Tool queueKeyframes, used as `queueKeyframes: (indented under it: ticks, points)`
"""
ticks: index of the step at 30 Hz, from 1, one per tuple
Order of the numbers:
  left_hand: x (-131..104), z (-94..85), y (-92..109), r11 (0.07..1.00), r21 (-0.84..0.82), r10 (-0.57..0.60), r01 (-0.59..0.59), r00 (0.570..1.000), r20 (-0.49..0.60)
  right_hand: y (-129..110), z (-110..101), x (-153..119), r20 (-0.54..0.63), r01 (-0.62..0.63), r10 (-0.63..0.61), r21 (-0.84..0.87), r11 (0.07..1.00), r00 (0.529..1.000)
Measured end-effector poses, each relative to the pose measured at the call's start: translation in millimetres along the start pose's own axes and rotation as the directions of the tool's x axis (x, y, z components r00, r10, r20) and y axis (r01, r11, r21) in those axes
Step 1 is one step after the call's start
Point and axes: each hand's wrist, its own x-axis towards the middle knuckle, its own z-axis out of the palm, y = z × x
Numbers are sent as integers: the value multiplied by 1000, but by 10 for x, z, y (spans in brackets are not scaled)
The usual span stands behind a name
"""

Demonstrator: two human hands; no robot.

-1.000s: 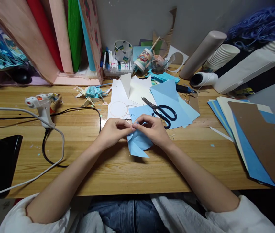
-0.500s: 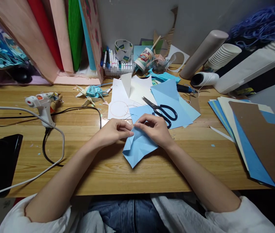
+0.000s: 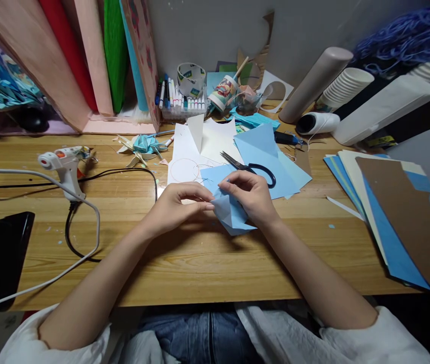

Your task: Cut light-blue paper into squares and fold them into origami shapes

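Observation:
A creased piece of light blue paper (image 3: 230, 215) is held up between both hands above the wooden table. My left hand (image 3: 182, 202) pinches its left corner between thumb and fingers. On the upper edge, my right hand (image 3: 251, 194) has its thumb and fingers closed, covering part of the sheet. Black-handled scissors (image 3: 262, 172) lie just beyond my right hand, partly hidden by it, on flat blue sheets (image 3: 256, 144). White paper (image 3: 184, 151) with a drawn circle lies behind my left hand.
On the left are a white glue gun (image 3: 67, 169), its cables and a black phone (image 3: 0, 258). Stacked sheets (image 3: 389, 217) cover the right side. Farther back stand a marker tray (image 3: 184, 106), a tape roll (image 3: 191, 80) and paper cups (image 3: 347, 88).
The blue paper has turned and shifted right, its lower part swinging up and its folds opening differently. My left hand has moved slightly at the paper's corner.

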Motion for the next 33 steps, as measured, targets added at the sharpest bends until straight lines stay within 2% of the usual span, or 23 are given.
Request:
queueKeyframes:
  ticks: [4, 9, 12, 16, 20, 22, 28, 33]
  points:
    - [-6, 23, 19, 990, 108, 98, -87, 990, -104, -35, 0, -16, 15, 108, -108, -20, 994, 994]
    - [-37, 80, 6, 976, 204, 139, -78, 943, -304, -75, -19, -46, 61, 229, -226, -43, 972, 972]
    - [-47, 96, -4, 975, 205, 161, -90, 917, -366, -89, -26, -62, 81, 283, -278, -63, 957, 957]
    - [-58, 98, 12, 945, 292, 246, -147, 909, -337, -107, -36, -71, 101, 366, -356, -109, 924, 929]
    - [-73, 90, 39, 865, 428, 409, -261, 862, -301, -122, -29, -89, 114, 479, -466, -228, 847, 877]
    - [-81, 84, 46, 833, 472, 454, -288, 843, -288, -118, -18, -103, 121, 519, -509, -319, 793, 852]
    - [-94, 62, 14, 723, 627, 510, -289, 836, -202, -77, -9, -120, 209, 611, -591, -464, 641, 779]
    - [-94, 65, -27, 677, 669, 542, -308, 824, -169, -81, 1, -116, 251, 633, -635, -597, 493, 731]
